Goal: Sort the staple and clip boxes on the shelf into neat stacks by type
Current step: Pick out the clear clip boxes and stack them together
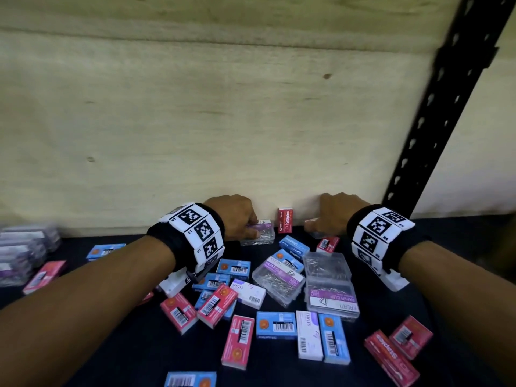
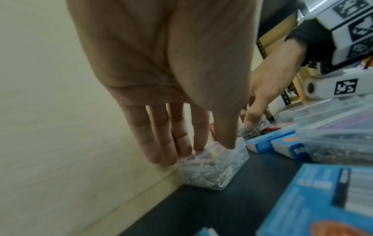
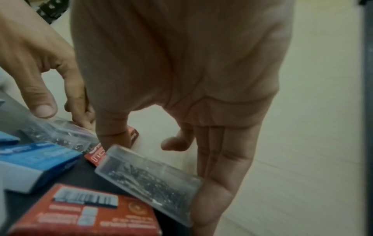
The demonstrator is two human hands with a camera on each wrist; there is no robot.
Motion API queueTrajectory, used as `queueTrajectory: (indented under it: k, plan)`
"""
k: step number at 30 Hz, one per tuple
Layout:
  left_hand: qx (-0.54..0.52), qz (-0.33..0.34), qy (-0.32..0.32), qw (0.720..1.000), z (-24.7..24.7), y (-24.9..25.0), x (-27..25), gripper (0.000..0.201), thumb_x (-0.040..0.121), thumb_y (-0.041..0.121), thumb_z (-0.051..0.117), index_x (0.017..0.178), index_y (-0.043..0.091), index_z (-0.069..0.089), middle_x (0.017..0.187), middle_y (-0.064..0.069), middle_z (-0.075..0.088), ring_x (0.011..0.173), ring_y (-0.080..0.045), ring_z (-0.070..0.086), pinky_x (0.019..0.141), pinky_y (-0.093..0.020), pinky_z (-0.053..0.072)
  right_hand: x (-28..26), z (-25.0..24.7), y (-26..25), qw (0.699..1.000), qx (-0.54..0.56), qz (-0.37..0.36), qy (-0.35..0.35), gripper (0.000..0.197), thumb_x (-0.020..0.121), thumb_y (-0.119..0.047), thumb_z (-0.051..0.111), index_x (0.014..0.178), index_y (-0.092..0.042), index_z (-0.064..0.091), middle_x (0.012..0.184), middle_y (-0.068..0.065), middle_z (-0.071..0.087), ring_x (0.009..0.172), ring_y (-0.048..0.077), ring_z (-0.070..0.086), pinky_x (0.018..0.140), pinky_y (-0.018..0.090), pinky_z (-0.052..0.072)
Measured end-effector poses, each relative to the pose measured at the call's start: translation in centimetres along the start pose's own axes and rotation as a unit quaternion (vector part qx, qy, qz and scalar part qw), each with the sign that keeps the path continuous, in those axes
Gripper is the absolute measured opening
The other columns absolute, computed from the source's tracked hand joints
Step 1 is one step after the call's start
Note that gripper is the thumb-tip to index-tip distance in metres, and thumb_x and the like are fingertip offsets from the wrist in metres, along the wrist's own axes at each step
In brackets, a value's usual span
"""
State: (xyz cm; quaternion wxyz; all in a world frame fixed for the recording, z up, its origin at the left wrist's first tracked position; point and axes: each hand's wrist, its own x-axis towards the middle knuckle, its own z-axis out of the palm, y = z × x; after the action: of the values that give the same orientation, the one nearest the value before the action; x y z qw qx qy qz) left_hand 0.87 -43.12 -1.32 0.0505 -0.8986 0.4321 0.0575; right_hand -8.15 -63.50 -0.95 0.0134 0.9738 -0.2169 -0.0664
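Both hands reach to the back of the dark shelf (image 1: pixel 120 344). My left hand (image 1: pixel 252 229) grips a small clear clip box (image 1: pixel 262 233) with a purple label. In the left wrist view its fingers (image 2: pixel 161 153) lie on the lid and the thumb presses the near side of this clip box (image 2: pixel 214 167), which sits against the wooden back panel. My right hand (image 1: pixel 314 227) holds another clear clip box (image 3: pixel 149 180), tilted, between thumb and fingers. Between the hands a red staples box (image 1: pixel 286 220) stands upright against the panel.
A loose pile of blue, red and white staple boxes (image 1: pixel 275 325) and two larger clear clip boxes (image 1: pixel 329 286) lies in front of the hands. Stacked clear clip boxes (image 1: pixel 25 250) stand at the far left. A black shelf post (image 1: pixel 446 107) rises at the right.
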Motion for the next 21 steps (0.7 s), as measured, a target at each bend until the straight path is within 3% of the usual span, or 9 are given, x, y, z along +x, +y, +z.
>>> queueTrajectory:
  k: [5, 13, 17, 21]
  plan:
    - [-0.028, 0.015, -0.003, 0.999, 0.1, -0.1, -0.6, 0.045, 0.088, 0.053, 0.059, 0.123, 0.026, 0.065, 0.127, 0.004, 0.062, 0.111, -0.019, 0.057, 0.091, -0.032, 0.046, -0.5, -0.2, 0.9, 1.0, -0.01, 0.004, -0.005, 0.064, 0.081, -0.059, 0.062, 0.122, -0.012, 0.051, 0.114, 0.008, 0.064, 0.1, 0.026, 0.06, 0.075, 0.029, 0.045]
    - [-0.078, -0.013, 0.0, 0.997, 0.0, 0.2, -1.0, 0.052, 0.082, 0.048, 0.069, 0.125, 0.021, 0.058, 0.122, 0.0, 0.062, 0.105, -0.018, 0.058, 0.087, -0.027, 0.046, -0.9, -0.1, 1.3, 0.999, 0.037, -0.016, 0.024, 0.06, 0.074, -0.058, 0.068, 0.109, -0.016, 0.043, 0.087, -0.001, 0.055, 0.083, 0.023, 0.056, 0.063, 0.031, 0.042]
    - [-0.108, -0.025, -0.001, 0.994, 0.0, 0.1, -1.1, 0.066, 0.076, 0.048, 0.075, 0.131, 0.017, 0.054, 0.125, 0.0, 0.059, 0.11, -0.017, 0.056, 0.095, -0.032, 0.046, -1.2, 0.0, 1.3, 0.996, 0.064, -0.048, 0.039, 0.064, 0.07, -0.058, 0.071, 0.118, -0.025, 0.045, 0.107, 0.001, 0.057, 0.091, 0.023, 0.059, 0.077, 0.036, 0.051]
    - [-0.119, -0.011, 0.017, 0.993, 0.2, 0.5, -1.3, 0.056, 0.072, 0.042, 0.081, 0.118, 0.018, 0.062, 0.114, 0.001, 0.058, 0.098, -0.016, 0.056, 0.085, -0.03, 0.049, -2.1, -0.5, 1.2, 0.995, 0.071, -0.061, 0.014, 0.068, 0.068, -0.06, 0.068, 0.129, -0.034, 0.049, 0.122, 0.005, 0.04, 0.102, 0.027, 0.059, 0.089, 0.041, 0.053]
